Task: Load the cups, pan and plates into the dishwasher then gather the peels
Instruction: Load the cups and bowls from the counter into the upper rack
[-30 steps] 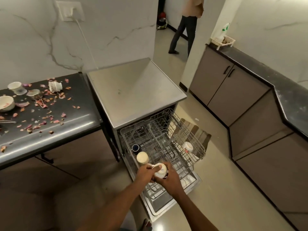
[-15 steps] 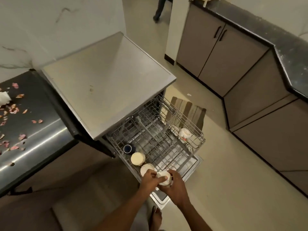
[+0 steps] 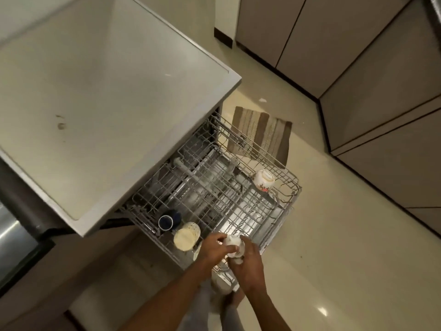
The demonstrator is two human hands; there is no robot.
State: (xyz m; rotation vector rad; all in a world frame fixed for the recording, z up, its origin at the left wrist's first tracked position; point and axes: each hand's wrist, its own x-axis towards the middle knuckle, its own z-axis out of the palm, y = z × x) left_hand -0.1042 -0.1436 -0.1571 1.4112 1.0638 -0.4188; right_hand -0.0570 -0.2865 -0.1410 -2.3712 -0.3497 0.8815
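Note:
The dishwasher's wire rack (image 3: pixel 241 197) is pulled out below the grey appliance top (image 3: pixel 100 96). My left hand (image 3: pixel 211 250) and my right hand (image 3: pixel 248 263) both hold a small white cup (image 3: pixel 232 242) over the rack's near corner. In the rack's near left row lie a dark blue cup (image 3: pixel 167 220) and a cream cup (image 3: pixel 185 236). Another pale cup (image 3: pixel 196 252) shows partly behind my left hand. A white patterned cup (image 3: pixel 263 180) sits upside down at the rack's far right corner. The pan, plates and peels are out of view.
A striped brown mat (image 3: pixel 265 132) lies on the cream floor beyond the rack. Grey cabinets (image 3: pixel 381 96) line the right side. A steel counter edge (image 3: pixel 12 235) shows at the left. My foot (image 3: pixel 232 299) is below the rack.
My view has tilted down and closer, so the peel-strewn counter has left the frame. My hands, still holding the white cup, have come lower over the rack's near corner.

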